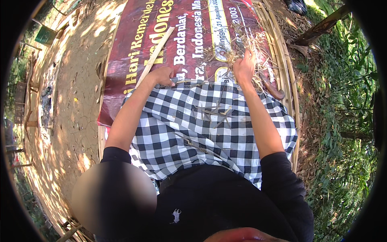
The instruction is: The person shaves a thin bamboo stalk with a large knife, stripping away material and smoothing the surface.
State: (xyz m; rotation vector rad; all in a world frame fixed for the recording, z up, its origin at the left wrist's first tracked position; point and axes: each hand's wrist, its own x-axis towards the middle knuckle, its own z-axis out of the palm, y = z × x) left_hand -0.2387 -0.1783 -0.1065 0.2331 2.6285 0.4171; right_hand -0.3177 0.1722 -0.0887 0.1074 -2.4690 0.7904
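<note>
I see the left hand (161, 76) and right hand (244, 69) apart; their grip I cannot tell. The pale strip (156, 55) points lengthwise toward one o'clock.

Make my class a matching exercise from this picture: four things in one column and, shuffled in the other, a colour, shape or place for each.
1. banner
2. checked cloth
3. pale strip
4. right hand

A. long and narrow
B. dark red
C. by the dry shavings
D. black, grey and white

Pairs: 1-B; 2-D; 3-A; 4-C
</note>
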